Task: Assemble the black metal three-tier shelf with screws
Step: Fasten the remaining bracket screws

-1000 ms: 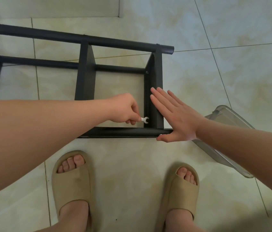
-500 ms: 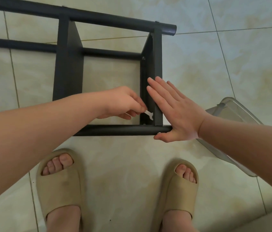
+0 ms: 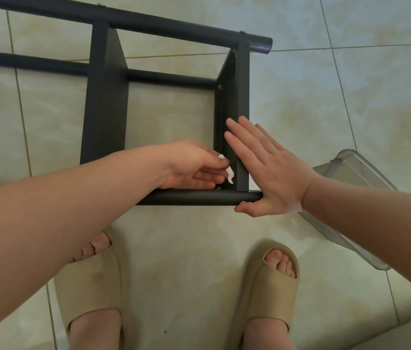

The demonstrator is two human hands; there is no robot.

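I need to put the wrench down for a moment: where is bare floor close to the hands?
Bare tile lies between the near tube and the sandals, inside the bay between the two panels, and right of the shelf beyond the bin. The corner where the left hand, wrench and right hand meet is crowded.

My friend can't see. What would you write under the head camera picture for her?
A person's left hand pinches a small white wrench at a corner of a black metal shelf lying on a tiled floor, while the flat right hand presses against its end. A clear plastic box sits to the right.
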